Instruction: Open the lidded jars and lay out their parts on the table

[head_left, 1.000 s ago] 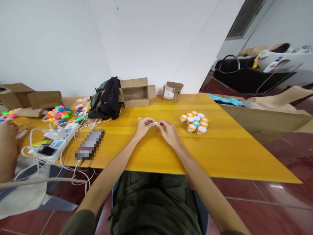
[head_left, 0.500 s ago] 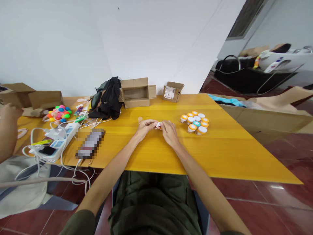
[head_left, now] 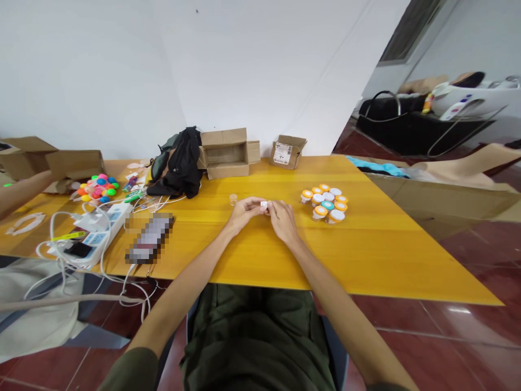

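Note:
Over the middle of the wooden table (head_left: 260, 260), my left hand (head_left: 243, 213) and my right hand (head_left: 284, 221) meet fingertip to fingertip. Pinched between them is a small white piece (head_left: 264, 205) with dark marks on it; its kind is too small to make out. Just left of my left hand stands a small clear container (head_left: 233, 199). To the right of my right hand, several small clear jars with orange, white and teal lids (head_left: 326, 206) stand in a tight group.
Cardboard boxes (head_left: 226, 171) (head_left: 287, 151) and a black bag (head_left: 183, 168) line the wall. On the left lie a phone (head_left: 150, 239), a power strip (head_left: 103, 231) with tangled cables and colourful balls (head_left: 98, 189). Another person's arm (head_left: 28, 193) reaches toward an open box (head_left: 75, 163).
The white piece has turned slightly between my fingers, while both my hands stay nearly in place. At the left, the other person's arm has moved toward the cardboard box.

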Motion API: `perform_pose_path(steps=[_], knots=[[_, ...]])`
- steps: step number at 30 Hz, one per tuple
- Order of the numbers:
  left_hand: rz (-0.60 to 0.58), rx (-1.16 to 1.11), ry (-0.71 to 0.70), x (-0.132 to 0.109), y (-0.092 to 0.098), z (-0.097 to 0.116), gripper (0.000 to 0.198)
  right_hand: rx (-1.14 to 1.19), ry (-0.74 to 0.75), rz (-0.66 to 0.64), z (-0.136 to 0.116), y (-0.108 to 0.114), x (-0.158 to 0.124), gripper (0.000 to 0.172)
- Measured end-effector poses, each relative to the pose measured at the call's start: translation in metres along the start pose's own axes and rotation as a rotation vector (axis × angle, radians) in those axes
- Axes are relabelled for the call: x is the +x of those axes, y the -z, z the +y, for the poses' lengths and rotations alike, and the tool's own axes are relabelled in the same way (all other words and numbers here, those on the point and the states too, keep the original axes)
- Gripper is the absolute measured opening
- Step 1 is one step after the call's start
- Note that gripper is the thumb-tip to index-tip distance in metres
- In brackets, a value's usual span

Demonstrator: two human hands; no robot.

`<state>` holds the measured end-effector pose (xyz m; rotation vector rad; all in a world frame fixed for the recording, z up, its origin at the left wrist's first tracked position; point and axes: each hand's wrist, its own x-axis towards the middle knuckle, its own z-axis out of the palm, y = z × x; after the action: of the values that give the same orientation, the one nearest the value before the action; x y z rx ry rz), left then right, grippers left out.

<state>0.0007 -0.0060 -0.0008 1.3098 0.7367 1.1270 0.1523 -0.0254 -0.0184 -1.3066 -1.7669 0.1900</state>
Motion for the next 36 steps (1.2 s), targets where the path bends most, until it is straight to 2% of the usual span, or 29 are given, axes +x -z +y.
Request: perform_pose_path(steps=[14, 24, 30, 33, 36], knots=[[-0.035, 0.052, -0.028, 0.003, 0.007, 0.003, 0.041, 0.373, -0.098, -0.112, -0.006, 0.006, 0.005, 0.058], [-0.104, 0.230, -0.120, 0.007, 0.018, 0.006, 0.025, 0.321, -0.082, -0.136, -0.004, 0.007, 0.006, 0.057], [-0.044, 0.499, -0.256, 0.006, 0.018, 0.001, 0.015, 0.185, -0.047, -0.150, -0.003, 0.008, 0.003, 0.053], [0.002, 0.729, -0.327, 0.002, 0.018, 0.004, 0.021, 0.073, -0.010, -0.146, -0.004, 0.007, 0.001, 0.053], [0.020, 0.985, -0.325, -0.002, 0.019, 0.008, 0.030, -0.003, 0.014, -0.125, -0.005, 0.007, 0.000, 0.051]])
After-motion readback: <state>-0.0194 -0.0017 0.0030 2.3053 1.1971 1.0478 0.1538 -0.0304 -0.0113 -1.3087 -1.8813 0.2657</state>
